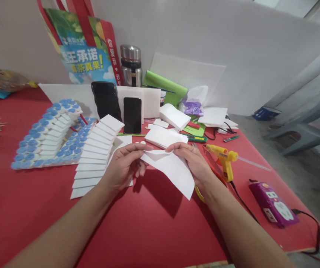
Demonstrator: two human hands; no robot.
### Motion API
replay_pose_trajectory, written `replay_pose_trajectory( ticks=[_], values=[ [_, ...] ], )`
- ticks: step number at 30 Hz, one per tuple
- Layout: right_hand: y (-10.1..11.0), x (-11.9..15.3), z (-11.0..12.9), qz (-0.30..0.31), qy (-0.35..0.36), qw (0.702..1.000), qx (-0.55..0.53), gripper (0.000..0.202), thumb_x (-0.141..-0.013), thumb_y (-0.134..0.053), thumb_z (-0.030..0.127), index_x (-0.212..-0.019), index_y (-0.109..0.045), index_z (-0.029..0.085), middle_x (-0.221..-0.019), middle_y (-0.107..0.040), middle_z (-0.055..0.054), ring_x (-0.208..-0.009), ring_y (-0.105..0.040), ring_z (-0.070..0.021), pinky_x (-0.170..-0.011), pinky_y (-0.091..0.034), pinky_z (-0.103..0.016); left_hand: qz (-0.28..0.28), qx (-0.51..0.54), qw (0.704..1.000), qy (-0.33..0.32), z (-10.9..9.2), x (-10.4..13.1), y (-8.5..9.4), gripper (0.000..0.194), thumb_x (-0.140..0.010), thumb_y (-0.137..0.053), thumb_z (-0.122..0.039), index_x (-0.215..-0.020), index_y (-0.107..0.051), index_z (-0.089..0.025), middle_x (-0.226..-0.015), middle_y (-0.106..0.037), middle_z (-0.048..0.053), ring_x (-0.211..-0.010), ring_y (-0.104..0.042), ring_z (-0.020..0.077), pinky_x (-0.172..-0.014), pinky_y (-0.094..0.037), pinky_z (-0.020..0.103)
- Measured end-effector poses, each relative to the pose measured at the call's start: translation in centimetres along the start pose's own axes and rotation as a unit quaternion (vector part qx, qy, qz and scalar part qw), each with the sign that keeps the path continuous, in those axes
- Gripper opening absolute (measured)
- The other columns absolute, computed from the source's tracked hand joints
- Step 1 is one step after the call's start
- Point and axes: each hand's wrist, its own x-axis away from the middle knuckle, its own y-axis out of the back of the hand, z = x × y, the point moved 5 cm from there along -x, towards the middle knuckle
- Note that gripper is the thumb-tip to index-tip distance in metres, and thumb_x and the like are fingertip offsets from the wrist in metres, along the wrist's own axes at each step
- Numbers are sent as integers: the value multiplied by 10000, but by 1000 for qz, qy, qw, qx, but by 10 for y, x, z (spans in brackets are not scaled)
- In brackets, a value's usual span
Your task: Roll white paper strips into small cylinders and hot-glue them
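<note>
A sheet of white paper is held up over the red table, its upper edge folded over. My left hand pinches the paper's left corner between thumb and forefinger. At the other end of the fold, my right hand grips the same sheet with thumb and fingers. Just left of my left hand stands a stepped white staircase model. Behind the sheet lies a folded stack of white paper. Under my right forearm, scissors with orange and yellow handles are partly hidden.
A yellow glue gun and a purple power strip with cables lie to the right. A green cutter is behind my right hand. A blue-and-white model, two phones, a steel flask and a bag stand further back.
</note>
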Motion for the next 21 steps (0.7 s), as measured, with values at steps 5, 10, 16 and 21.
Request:
replay_pose_trajectory(
  ticks=[5,10,16,21],
  values=[
    [-5,4,0,67,-9,998,16,403,-805,-805,306,-1203,-752,271,-844,-780,-7,-640,-674,-141,-581,-503,-242,-2,11,1000,5,2,0,3,101,-743,-787,-202,-837,-819,-185,-520,-652,-5,-285,-482,89,-317,-329,201],
    [-7,1,-3,75,9,997,21,350,-791,-840,334,-1131,-807,258,-1029,-806,-43,-808,-718,-166,-733,-547,-289,13,-6,1000,26,6,-1,7,108,-767,-795,-220,-869,-818,-193,-517,-615,-25,-314,-461,63,-323,-305,178],
    [-7,0,-3,20,10,1000,22,186,-732,-789,301,-898,-833,229,-754,-749,-17,-621,-609,-141,-590,-454,-268,32,11,999,39,8,-2,8,104,-781,-793,-239,-874,-805,-193,-508,-617,-20,-315,-490,69,-323,-307,161],
    [-11,5,6,14,58,996,67,89,-729,-683,246,-710,-768,224,-592,-618,20,-524,-451,-110,-529,-332,-252,57,17,996,67,5,2,0,253,-771,-784,-308,-990,-806,-185,-631,-721,29,-339,-593,137,-323,-421,205]
  ],
)
